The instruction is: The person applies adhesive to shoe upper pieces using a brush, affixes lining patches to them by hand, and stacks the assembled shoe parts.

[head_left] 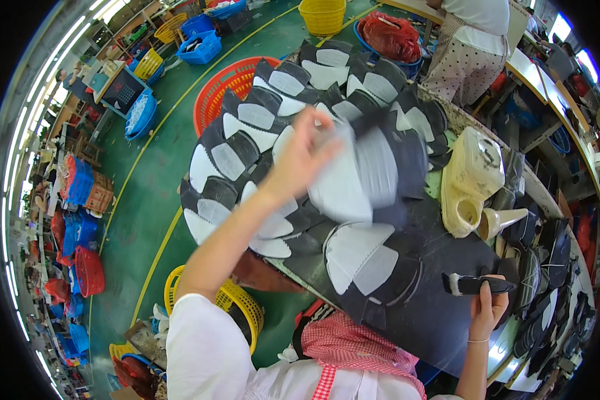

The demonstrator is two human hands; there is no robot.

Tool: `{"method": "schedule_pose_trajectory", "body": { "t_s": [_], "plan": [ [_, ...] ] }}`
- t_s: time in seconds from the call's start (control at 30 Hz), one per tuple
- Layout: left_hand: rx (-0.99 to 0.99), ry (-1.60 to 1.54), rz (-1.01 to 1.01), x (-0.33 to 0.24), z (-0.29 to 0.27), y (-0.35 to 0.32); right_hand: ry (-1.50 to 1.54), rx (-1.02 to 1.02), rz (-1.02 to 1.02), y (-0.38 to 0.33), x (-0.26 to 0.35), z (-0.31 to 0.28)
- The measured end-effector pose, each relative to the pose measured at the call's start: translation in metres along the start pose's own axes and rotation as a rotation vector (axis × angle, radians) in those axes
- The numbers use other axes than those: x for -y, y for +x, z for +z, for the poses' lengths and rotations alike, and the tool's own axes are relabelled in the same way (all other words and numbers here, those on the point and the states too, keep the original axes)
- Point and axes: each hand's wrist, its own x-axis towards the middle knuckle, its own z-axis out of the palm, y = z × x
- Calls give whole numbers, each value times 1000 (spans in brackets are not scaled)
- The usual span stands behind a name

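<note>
Green floor (147, 220) lies left; your right hand (489, 307) grips a black brush (475, 285); your left hand (299, 163) overlaps a blurred white piece (342, 190), grip unclear.

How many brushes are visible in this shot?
1: the brush in the person's right hand, at the picture's lower right. Others may be hidden.
</note>
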Motion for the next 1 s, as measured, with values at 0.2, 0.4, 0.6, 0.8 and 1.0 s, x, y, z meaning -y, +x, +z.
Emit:
{"method": "schedule_pose_trajectory", "body": {
  "t_s": [0.2, 0.4, 0.6, 0.8, 1.0],
  "plan": [
    [-639, 54, 16, 101, -110, 180, -84, -52, 83, 25, 3, 15],
    [124, 407, -158, 74, -48, 107, -360, -110, -103, 79, 23, 14],
    [672, 632, -223, -24, 25, -49, -605, -48, -187, 114, -11, 22],
    [434, 625, -102, -11, 52, -88, -187, -136, -98, 104, -12, -1],
    [506, 593, -156, -15, 70, -92, -135, -159, 5, 92, -22, -29]
  ]
}}
